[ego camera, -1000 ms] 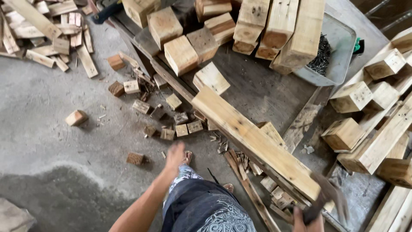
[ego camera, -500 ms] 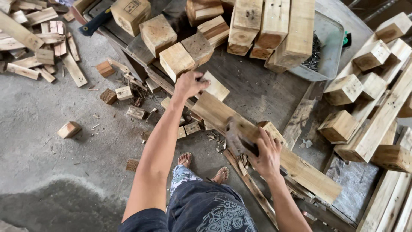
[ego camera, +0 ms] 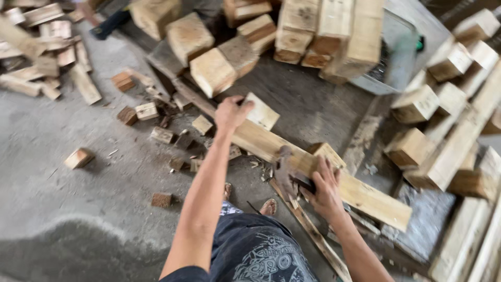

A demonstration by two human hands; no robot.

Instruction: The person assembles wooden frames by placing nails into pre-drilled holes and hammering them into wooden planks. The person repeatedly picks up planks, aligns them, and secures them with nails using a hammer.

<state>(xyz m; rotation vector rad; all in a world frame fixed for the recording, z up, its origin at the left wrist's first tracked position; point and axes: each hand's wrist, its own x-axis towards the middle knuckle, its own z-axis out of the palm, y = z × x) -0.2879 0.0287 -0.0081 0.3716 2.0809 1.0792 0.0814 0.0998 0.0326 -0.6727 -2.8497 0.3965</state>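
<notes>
A long pale plank [ego camera: 365, 193] lies slantwise on the dark board in front of me. My left hand [ego camera: 229, 112] reaches forward and curls its fingers on the left edge of a square wooden block [ego camera: 263, 112] sitting at the plank's far end. My right hand [ego camera: 326, 190] rests on the plank's middle and grips a dark, rusty hammer [ego camera: 286, 169], its head lying against the plank's near edge. The view is motion-blurred, so the left hand's exact grip is hard to read.
Thick wooden blocks are stacked at the back [ego camera: 214, 70] and along the right [ego camera: 417, 104]. A grey tray [ego camera: 402, 57] stands behind. Small offcuts [ego camera: 146, 110] are scattered on the concrete floor to the left. A thin strip [ego camera: 313, 235] and my bare foot [ego camera: 269, 207] lie below.
Earlier my left hand was low near my foot and my right held the hammer at lower right. The left has reached up to the block; the right brought the hammer onto the plank.
</notes>
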